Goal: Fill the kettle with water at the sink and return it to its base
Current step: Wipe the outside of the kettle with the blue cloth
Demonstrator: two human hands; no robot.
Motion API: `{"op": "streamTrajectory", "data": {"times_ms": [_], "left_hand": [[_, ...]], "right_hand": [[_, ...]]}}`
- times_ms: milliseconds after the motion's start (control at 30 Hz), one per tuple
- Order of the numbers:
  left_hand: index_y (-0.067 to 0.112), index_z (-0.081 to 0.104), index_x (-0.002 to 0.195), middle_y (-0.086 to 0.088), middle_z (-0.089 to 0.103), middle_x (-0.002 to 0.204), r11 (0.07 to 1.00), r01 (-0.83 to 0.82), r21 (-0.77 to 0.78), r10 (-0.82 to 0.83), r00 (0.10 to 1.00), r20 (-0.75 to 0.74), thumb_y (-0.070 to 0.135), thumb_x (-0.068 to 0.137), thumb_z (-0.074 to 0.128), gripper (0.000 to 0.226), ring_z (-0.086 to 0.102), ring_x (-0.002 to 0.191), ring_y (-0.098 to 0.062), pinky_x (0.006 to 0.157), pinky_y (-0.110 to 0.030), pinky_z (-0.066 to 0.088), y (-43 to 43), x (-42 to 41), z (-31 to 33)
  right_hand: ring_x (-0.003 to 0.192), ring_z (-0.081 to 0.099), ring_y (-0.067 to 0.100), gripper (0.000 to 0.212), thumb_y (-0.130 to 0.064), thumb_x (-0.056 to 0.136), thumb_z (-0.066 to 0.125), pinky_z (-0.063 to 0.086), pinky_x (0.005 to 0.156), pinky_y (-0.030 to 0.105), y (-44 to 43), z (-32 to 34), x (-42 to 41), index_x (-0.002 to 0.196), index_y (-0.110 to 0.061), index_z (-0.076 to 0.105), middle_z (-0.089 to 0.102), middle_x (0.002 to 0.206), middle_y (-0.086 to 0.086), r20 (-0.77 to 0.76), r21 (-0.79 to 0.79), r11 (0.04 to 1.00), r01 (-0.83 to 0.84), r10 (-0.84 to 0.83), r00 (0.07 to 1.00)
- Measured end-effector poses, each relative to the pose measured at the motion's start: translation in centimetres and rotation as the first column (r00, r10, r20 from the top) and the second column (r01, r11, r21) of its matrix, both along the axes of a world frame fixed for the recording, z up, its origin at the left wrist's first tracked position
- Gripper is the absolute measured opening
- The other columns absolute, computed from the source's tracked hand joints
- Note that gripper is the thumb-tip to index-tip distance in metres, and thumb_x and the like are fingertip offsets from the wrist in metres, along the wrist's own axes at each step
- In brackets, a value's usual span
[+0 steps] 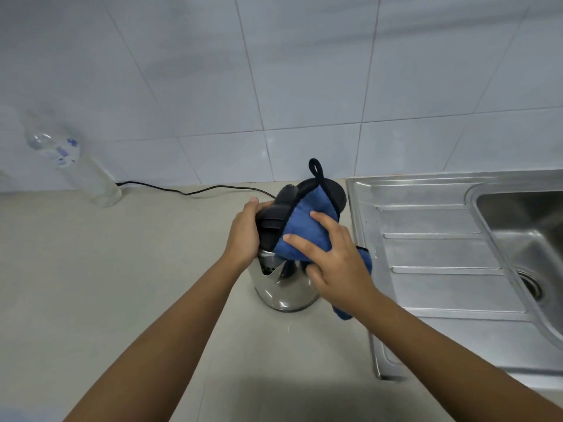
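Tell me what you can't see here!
- Head view: water inside the kettle: hidden by the cloth and both hands, left and right.
- Base: mostly behind the kettle and cloth.
- Tap: not in view; the sink is cut off by the right edge.
- Bottle label: blurred.

- You have no readable text here: the clear plastic bottle point(65, 156) carries blue printing, but it is too blurred to make out.

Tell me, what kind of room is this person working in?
Most likely a home kitchen. A stainless steel sink with a ribbed draining board is set in the counter, a steel electric kettle is being wiped with a blue cloth, and the wall is tiled.
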State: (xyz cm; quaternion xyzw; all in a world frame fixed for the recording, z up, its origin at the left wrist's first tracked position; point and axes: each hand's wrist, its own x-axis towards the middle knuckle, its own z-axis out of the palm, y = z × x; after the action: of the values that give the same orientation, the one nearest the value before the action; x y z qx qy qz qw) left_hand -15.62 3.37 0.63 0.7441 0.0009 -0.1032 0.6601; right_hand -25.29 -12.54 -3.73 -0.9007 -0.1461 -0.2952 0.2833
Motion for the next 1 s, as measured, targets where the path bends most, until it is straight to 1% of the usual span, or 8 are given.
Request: {"op": "streamTrajectory", "data": {"times_ms": [200, 300, 433, 533, 667, 800, 900, 1000], "left_hand": [[0.023, 0.077, 0.1, -0.013, 0.076, 0.097, 1.0, 0.004, -0.013, -0.004, 1.0, -0.013, 0.053, 0.085, 0.028, 0.06, 0.068, 0.1, -0.032, 0.096, -0.052, 0.049, 0.0, -0.2, 0.3], [0.022, 0.078, 0.097, -0.013, 0.076, 0.097, 1.0, -0.017, -0.022, 0.016, 1.0, -0.016, 0.054, 0.084, 0.028, 0.06, 0.068, 0.1, -0.032, 0.098, -0.052, 0.048, 0.0, -0.1, 0.2], [0.019, 0.078, 0.097, -0.014, 0.076, 0.097, 0.999, -0.02, -0.033, 0.018, 0.998, -0.054, 0.052, 0.083, 0.031, 0.059, 0.069, 0.099, -0.032, 0.099, -0.052, 0.047, 0.0, 0.0, 0.3], [0.021, 0.077, 0.098, -0.013, 0.076, 0.098, 1.0, -0.006, -0.027, 0.006, 1.0, -0.023, 0.057, 0.081, 0.03, 0.062, 0.068, 0.101, -0.032, 0.1, -0.052, 0.046, 0.0, 0.1, 0.0], [0.019, 0.077, 0.101, -0.016, 0.075, 0.1, 0.998, -0.02, -0.068, 0.018, 0.999, -0.031, 0.057, 0.08, 0.03, 0.063, 0.068, 0.102, -0.035, 0.1, -0.054, 0.047, 0.1, 0.1, -0.3], [0.015, 0.076, 0.095, -0.018, 0.075, 0.099, 0.996, -0.026, -0.09, 0.024, 0.999, -0.022, 0.054, 0.08, 0.032, 0.061, 0.067, 0.101, -0.036, 0.1, -0.055, 0.046, 0.0, 0.1, -0.2], [-0.002, 0.067, 0.1, -0.028, 0.07, 0.102, 0.995, -0.04, -0.093, 0.037, 0.999, -0.036, 0.055, 0.077, 0.035, 0.07, 0.061, 0.106, -0.047, 0.099, -0.059, 0.044, 0.2, 0.3, -0.4], [0.013, 0.076, 0.098, -0.018, 0.074, 0.1, 0.996, -0.009, -0.089, 0.007, 1.0, -0.021, 0.052, 0.084, 0.03, 0.061, 0.067, 0.102, -0.037, 0.099, -0.055, 0.047, 0.1, 0.2, -0.5]], "right_hand": [[0.142, 0.035, 0.02, 0.054, -0.015, 0.086, 0.044, 0.043, 0.112, 0.043, -0.7, -1.0, -0.6, 0.135, -0.035, 0.053, 0.028, 0.154, 0.006, -0.087, 0.19, 0.982, 0.008, 0.009, 0.996], [0.134, 0.039, 0.025, 0.054, -0.016, 0.085, 0.046, 0.046, 0.106, 0.044, 0.8, -0.2, -0.6, 0.133, -0.037, 0.055, 0.03, 0.153, 0.007, -0.08, 0.185, 0.983, 0.009, 0.006, 0.997], [0.123, 0.037, 0.026, 0.053, -0.019, 0.084, 0.047, 0.034, 0.106, 0.034, 2.6, 0.9, -0.1, 0.13, -0.042, 0.057, 0.032, 0.153, 0.003, -0.083, 0.087, 0.996, 0.025, -0.018, 0.996], [0.132, 0.036, 0.012, 0.055, -0.015, 0.085, 0.044, 0.024, 0.116, 0.017, 1.6, 0.0, 0.2, 0.129, -0.045, 0.059, 0.034, 0.152, -0.014, -0.101, 0.295, 0.955, -0.015, 0.047, 0.994], [0.137, 0.034, -0.003, 0.063, -0.005, 0.084, 0.043, 0.031, 0.121, 0.028, 1.1, 0.7, 1.6, 0.115, -0.052, 0.069, 0.034, 0.143, -0.027, -0.239, 0.624, 0.781, 0.033, 0.151, 0.959], [0.132, 0.032, 0.007, 0.055, -0.008, 0.081, 0.04, 0.018, 0.111, 0.007, 0.9, 4.3, 4.3, 0.109, -0.048, 0.066, 0.036, 0.139, -0.022, -0.333, 0.475, 0.878, -0.063, 0.245, 0.911], [0.132, 0.031, 0.009, 0.054, -0.009, 0.08, 0.04, 0.015, 0.109, 0.009, 0.2, 5.4, 5.4, 0.11, -0.046, 0.066, 0.037, 0.14, -0.016, -0.39, 0.406, 0.904, -0.131, 0.301, 0.87], [0.138, 0.034, 0.013, 0.056, -0.007, 0.081, 0.041, 0.019, 0.116, 0.017, -0.1, 4.4, 4.6, 0.11, -0.047, 0.067, 0.038, 0.142, -0.017, -0.346, 0.464, 0.877, -0.121, 0.305, 0.887]]}}
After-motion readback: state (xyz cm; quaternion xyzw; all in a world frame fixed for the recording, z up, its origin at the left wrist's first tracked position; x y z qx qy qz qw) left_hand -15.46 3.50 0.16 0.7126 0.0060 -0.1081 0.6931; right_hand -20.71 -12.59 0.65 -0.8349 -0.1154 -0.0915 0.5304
